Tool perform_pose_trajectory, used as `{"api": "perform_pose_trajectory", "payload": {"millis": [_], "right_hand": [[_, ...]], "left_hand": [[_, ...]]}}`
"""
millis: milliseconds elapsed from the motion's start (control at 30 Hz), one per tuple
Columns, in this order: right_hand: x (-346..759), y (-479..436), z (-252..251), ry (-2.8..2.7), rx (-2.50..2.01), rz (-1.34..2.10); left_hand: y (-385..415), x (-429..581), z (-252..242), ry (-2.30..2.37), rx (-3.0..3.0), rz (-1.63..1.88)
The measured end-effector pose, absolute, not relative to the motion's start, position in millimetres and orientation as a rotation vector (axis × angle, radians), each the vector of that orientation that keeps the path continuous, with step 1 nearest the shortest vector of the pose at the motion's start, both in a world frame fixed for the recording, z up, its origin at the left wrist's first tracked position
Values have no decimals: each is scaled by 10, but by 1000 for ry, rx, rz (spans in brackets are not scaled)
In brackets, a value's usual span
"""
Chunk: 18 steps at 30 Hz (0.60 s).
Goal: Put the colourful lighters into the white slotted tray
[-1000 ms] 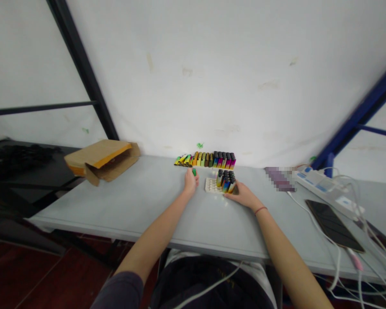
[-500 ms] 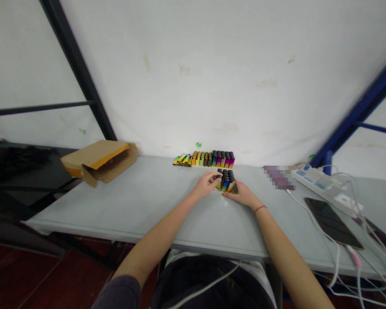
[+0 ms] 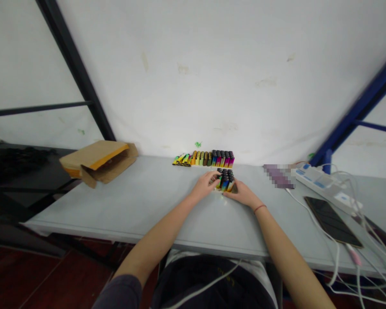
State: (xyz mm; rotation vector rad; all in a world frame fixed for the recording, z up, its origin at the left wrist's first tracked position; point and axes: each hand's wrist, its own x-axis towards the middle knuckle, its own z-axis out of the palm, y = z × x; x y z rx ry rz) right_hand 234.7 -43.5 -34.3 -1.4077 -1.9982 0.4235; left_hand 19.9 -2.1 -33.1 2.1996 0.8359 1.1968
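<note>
A small group of upright lighters (image 3: 225,182) with black tops and rainbow-coloured bodies stands in a low, pale holder at the middle of the table. My left hand (image 3: 206,183) curls around the left side of the group, thumb and fingers closed on a lighter there. From the right, my right hand (image 3: 242,193) wraps the holder, its thumb along the near side. Fingers partly cover the outer lighters. Just behind stand a block of black-topped lighters (image 3: 223,159) and a block of yellow-and-brown lighters (image 3: 202,158).
Several colourful lighters (image 3: 182,159) lie in a heap at the left end of the back row. An opened cardboard box (image 3: 94,155) sits on the left. To the right are a dark phone (image 3: 333,222), a power strip (image 3: 328,189) and loose white cables. A wall rises behind the table.
My left hand's fingers have shifted slightly at the left lighters. The right hand keeps its hold, and the view has moved only a little.
</note>
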Motion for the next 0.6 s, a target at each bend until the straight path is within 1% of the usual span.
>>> {"api": "perform_pose_trajectory", "payload": {"millis": [67, 133, 233, 300, 367, 467, 533, 600], "right_hand": [[2347, -429, -349, -1994, -1404, 429], [2350, -424, -357, -1997, -1408, 445], [2356, -422, -370, -1995, -1441, 449], [2357, -425, -378, -1990, -1460, 445], [2354, -430, -384, -1986, -1466, 441], [2345, -438, -383, -1990, -1462, 429], [2343, -445, -377, -2000, -1456, 428], [2345, -450, -371, -2006, -1455, 429]], "left_hand": [[14, 173, -302, 868, 2262, 1247], [138, 85, -242, 999, 2284, 1348], [488, -191, -135, 1420, 2209, 1441], [755, -435, -95, 1765, 2144, 1307], [971, -671, -102, 1943, 2160, 1079], [1136, -923, -179, 1943, 2251, 662], [1167, -1013, -240, 1956, 2316, 559], [1182, -1058, -290, 2004, 2347, 552]]}}
